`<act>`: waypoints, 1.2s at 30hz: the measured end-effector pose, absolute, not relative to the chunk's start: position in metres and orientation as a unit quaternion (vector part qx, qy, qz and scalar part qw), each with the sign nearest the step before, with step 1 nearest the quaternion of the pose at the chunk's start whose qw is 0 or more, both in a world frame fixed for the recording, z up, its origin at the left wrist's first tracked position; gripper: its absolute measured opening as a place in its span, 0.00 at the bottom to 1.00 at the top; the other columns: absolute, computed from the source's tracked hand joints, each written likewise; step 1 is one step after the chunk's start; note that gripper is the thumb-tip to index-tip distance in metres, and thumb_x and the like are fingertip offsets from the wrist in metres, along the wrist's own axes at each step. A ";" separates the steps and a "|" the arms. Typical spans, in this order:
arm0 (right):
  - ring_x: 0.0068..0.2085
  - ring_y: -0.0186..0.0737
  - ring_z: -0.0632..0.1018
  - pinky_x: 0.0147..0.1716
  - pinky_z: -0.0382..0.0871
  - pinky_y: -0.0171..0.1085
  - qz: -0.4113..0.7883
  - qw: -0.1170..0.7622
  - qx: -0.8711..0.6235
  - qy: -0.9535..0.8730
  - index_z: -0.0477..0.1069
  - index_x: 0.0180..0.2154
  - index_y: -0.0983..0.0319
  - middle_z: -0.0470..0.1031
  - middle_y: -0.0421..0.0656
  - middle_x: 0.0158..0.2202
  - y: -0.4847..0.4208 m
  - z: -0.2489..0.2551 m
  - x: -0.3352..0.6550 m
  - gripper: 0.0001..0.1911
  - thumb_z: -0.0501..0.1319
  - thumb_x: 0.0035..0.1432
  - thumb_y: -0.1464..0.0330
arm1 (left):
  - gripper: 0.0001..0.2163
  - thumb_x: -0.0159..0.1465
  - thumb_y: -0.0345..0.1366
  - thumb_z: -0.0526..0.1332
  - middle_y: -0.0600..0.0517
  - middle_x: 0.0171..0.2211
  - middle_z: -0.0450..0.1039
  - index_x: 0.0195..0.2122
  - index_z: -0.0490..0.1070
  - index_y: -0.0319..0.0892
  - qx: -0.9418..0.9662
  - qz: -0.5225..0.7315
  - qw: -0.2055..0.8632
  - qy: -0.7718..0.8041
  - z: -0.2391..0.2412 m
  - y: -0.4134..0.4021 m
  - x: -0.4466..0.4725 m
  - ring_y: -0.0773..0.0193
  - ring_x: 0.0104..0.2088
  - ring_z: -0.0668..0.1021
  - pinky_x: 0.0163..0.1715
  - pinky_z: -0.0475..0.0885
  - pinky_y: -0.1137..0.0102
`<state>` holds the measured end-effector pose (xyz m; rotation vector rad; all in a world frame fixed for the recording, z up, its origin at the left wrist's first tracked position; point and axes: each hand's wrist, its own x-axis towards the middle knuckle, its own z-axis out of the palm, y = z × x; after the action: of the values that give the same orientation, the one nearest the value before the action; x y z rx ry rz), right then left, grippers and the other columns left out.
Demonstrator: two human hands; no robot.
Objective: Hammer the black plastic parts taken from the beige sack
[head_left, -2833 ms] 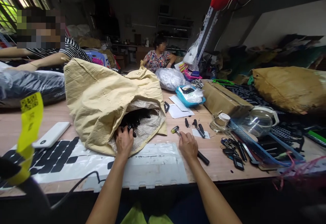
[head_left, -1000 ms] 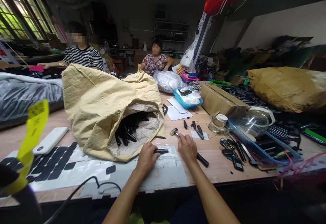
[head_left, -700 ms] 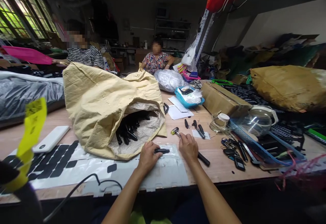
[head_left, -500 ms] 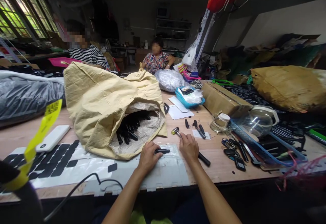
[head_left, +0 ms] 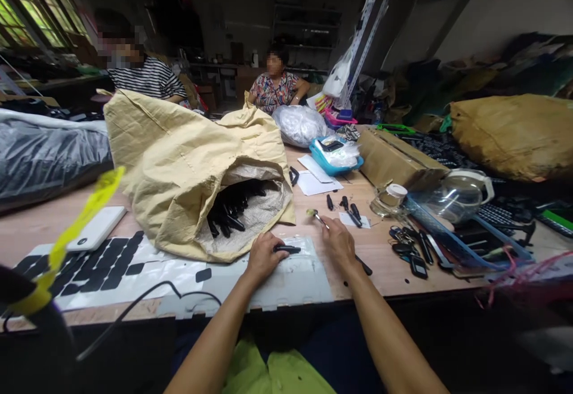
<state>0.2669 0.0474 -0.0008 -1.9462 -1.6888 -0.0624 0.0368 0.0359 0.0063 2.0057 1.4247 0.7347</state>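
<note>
My left hand [head_left: 262, 258] pinches a small black oblong part [head_left: 287, 249] flat on a white plastic sheet [head_left: 286, 277] on the wooden table [head_left: 385, 274]. My right hand [head_left: 339, 245] is closed round the handle of a small hammer [head_left: 320, 219], whose head points away and to the left. Just left of both hands lies an open tan sack [head_left: 179, 167] with several black parts [head_left: 228, 212] showing in its mouth.
A white power bank [head_left: 96, 228] and a black-and-white foam mat [head_left: 98, 262] lie at the left. Black tools, a glass jar [head_left: 388, 200], a kettle [head_left: 461, 194], a cardboard box [head_left: 396, 161] and a blue tray [head_left: 333, 158] crowd the right. Two people sit across the table.
My left hand came out of the sack with a black part and set it on the white sheet. The view has since tilted down a little; both hands stay in place.
</note>
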 end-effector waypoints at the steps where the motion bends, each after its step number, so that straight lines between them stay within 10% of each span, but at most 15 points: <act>1: 0.39 0.40 0.74 0.37 0.65 0.35 -0.008 0.307 -0.718 -0.625 0.76 0.49 0.56 0.76 0.44 0.38 0.044 0.006 0.266 0.18 0.54 0.61 0.72 | 0.07 0.55 0.31 0.70 0.52 0.33 0.73 0.35 0.80 0.46 0.750 0.272 0.284 0.533 0.007 0.036 0.037 0.57 0.41 0.73 0.43 0.66 0.64; 11: 0.41 0.39 0.79 0.43 0.74 0.37 0.160 0.403 -0.551 -0.713 0.77 0.49 0.57 0.80 0.45 0.39 -0.023 0.024 0.222 0.17 0.53 0.64 0.66 | 0.06 0.55 0.33 0.70 0.53 0.31 0.71 0.35 0.81 0.48 0.748 0.276 0.282 0.534 0.003 0.037 0.037 0.58 0.39 0.72 0.42 0.66 0.65; 36: 0.42 0.38 0.78 0.41 0.71 0.34 0.038 0.394 -0.625 -0.673 0.76 0.50 0.55 0.79 0.43 0.40 -0.015 -0.005 0.230 0.18 0.52 0.65 0.69 | 0.06 0.56 0.31 0.68 0.53 0.30 0.71 0.34 0.82 0.48 0.739 0.317 0.278 0.526 -0.008 0.037 0.034 0.60 0.36 0.73 0.41 0.68 0.65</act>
<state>0.2298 -0.0152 -0.0045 -1.5853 -1.7066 0.0971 0.0342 0.0372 -0.0082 1.9826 1.4124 0.8517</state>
